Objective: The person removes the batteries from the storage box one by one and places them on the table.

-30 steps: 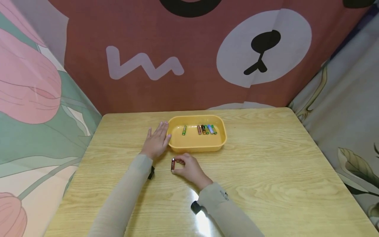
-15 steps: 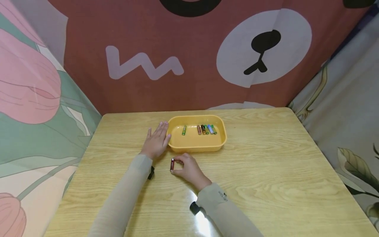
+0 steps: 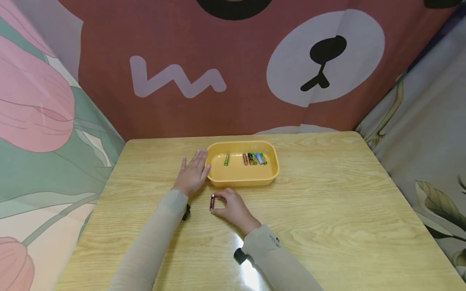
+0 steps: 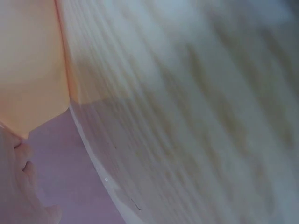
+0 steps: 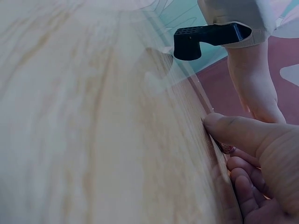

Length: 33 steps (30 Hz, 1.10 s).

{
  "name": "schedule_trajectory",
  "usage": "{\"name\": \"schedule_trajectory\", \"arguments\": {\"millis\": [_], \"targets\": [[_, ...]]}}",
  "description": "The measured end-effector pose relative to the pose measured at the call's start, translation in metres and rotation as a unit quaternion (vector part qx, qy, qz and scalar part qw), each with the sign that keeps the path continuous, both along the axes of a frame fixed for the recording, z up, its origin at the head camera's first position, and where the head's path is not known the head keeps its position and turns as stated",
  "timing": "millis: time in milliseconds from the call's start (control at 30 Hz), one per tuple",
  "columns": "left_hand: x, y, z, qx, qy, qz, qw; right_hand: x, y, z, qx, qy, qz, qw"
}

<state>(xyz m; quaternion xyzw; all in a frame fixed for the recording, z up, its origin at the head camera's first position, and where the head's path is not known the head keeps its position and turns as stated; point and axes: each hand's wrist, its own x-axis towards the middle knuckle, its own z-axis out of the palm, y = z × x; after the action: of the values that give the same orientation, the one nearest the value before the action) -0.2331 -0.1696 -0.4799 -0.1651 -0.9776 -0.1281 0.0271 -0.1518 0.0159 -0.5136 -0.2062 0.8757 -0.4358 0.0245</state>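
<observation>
My right hand [image 3: 233, 207] pinches a dark red battery [image 3: 212, 202] by its two ends, thumb at the near end, low at the table in front of the tray. In the right wrist view the thumb and curled fingers of the right hand [image 5: 261, 163] hide most of that battery [image 5: 227, 148]. My left hand [image 3: 192, 173] lies with straight fingers against the left side of the yellow tray [image 3: 242, 180]. Inside the tray, one green battery [image 3: 227, 159] lies alone at the left. Several more stand in a row to the right, including a reddish-brown battery [image 3: 245, 159] and a pale blue battery [image 3: 259, 158].
The wooden table [image 3: 327, 210] runs up to a reddish-brown printed curtain [image 3: 233, 109] at the back. Floral cloth hangs on both sides. Each wrist carries a small black camera [image 3: 240, 256].
</observation>
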Motion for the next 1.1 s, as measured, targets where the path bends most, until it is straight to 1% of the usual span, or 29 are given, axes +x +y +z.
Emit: {"name": "schedule_trajectory", "arguments": {"millis": [167,267,467,633,800,967,1100], "targets": [[-0.003,0.003,-0.002,0.004,0.003,-0.009,0.9999,-0.001,0.004,0.000,-0.003,0.006,-0.006,1.000],[-0.004,0.002,-0.003,-0.003,0.009,-0.009,0.9999,-0.001,0.005,0.000,-0.002,0.009,-0.003,1.000],[-0.003,0.000,-0.002,-0.010,0.012,-0.004,0.9999,-0.001,0.004,0.002,-0.009,-0.005,0.000,1.000],[-0.001,-0.001,-0.002,-0.009,0.007,-0.002,0.9999,-0.002,0.005,0.002,-0.027,-0.025,-0.001,0.999],[-0.001,-0.001,-0.002,-0.001,0.004,-0.005,1.0000,-0.004,0.006,0.002,-0.061,-0.036,-0.010,0.997],[-0.001,0.000,-0.002,-0.002,0.000,-0.006,1.0000,-0.003,0.008,0.006,-0.090,-0.024,-0.011,0.996],[0.000,0.000,-0.002,-0.007,0.002,-0.001,1.0000,-0.001,0.011,0.013,-0.089,-0.011,-0.015,0.996]]}}
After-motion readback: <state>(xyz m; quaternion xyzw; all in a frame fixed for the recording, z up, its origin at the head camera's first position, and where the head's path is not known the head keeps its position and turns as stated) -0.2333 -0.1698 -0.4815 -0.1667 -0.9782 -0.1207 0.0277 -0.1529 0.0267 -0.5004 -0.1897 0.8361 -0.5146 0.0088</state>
